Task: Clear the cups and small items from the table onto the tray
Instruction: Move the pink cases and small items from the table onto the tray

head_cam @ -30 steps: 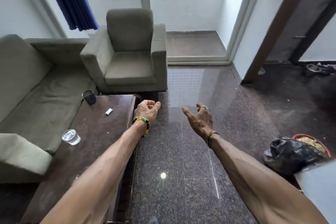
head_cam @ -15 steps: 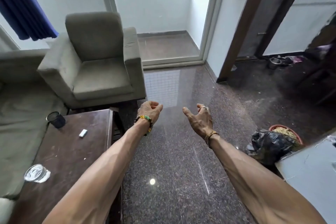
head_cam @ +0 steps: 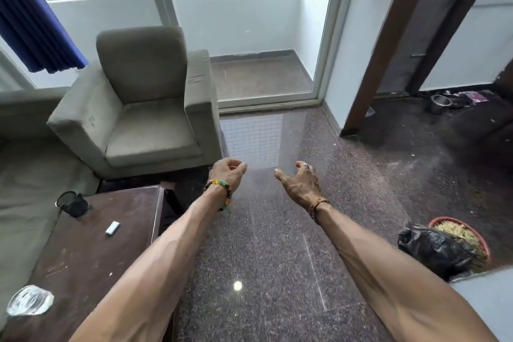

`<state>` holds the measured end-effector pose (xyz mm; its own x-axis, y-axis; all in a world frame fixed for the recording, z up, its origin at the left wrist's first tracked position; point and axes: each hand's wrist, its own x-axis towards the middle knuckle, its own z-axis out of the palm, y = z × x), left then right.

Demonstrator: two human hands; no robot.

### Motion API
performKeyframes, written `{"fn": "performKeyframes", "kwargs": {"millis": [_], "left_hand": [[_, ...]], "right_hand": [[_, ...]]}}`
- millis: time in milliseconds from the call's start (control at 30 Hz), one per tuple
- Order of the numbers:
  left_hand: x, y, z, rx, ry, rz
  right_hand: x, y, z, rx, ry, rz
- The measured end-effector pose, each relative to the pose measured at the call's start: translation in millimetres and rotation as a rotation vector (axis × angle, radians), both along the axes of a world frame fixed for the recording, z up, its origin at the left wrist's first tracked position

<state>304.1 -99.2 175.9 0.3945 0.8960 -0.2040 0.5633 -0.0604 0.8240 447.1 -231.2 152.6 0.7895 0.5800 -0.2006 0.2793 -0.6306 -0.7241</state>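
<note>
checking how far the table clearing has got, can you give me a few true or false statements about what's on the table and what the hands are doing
1. Both hands hold nothing. True: the left hand and right hand are empty above the floor.
2. The dark cup lies tipped over. False: it stands upright near the far corner of the table.
3. A small white item lies on the table. True.
4. The clear glass sits on the armchair. False: it is on the table's near end.
</note>
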Motion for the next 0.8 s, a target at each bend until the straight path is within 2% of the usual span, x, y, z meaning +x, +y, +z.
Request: {"fn": "performKeyframes", "kwargs": {"millis": [300, 600, 800], "left_hand": [[27.1, 54.0, -1.4, 0.016, 0.018, 0.117], [54.4, 114.5, -36.9, -0.034, 0.040, 0.106], [70.1, 176.4, -26.9, -0.064, -0.016, 0.152]], "right_hand": [[43.7, 64.8, 5.9, 0.082, 0.007, 0.054], [65.9, 119.8, -18.4, 0.012, 0.020, 0.077], [83.9, 191.6, -6.7, 0.027, 0.012, 0.108]]}}
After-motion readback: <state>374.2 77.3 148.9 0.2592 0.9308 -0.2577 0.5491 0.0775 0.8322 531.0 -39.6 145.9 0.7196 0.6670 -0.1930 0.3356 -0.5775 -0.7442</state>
